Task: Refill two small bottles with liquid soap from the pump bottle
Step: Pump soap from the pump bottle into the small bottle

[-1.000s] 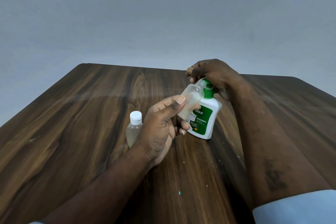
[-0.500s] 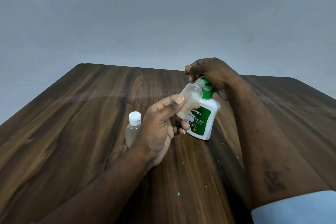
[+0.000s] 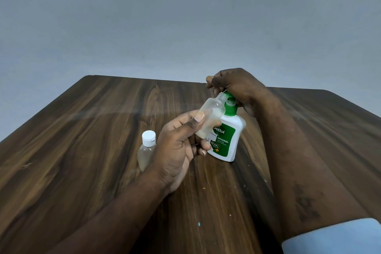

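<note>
**At the pump bottle (image 3: pixel 226 140): filling under way**

Left hand (image 3: pixel 177 150)'s grip pinches the uncapped small bottle (image 3: pixel 210 115), tilted, mouth at the nozzle. Right hand (image 3: pixel 241 88)'s grip curls over the pump head (image 3: pixel 228 95) (probably pressing). Next: steady strokes, mouth aligned. Capped bottle (image 3: pixel 147 150) stands to the pump bottle's left.

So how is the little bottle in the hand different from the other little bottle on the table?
The held bottle has no cap and an open neck; the standing bottle wears a white cap. The left hand holds the held bottle tilted toward the pump bottle; the standing bottle stands on the table. Both are small and see-through.
</note>
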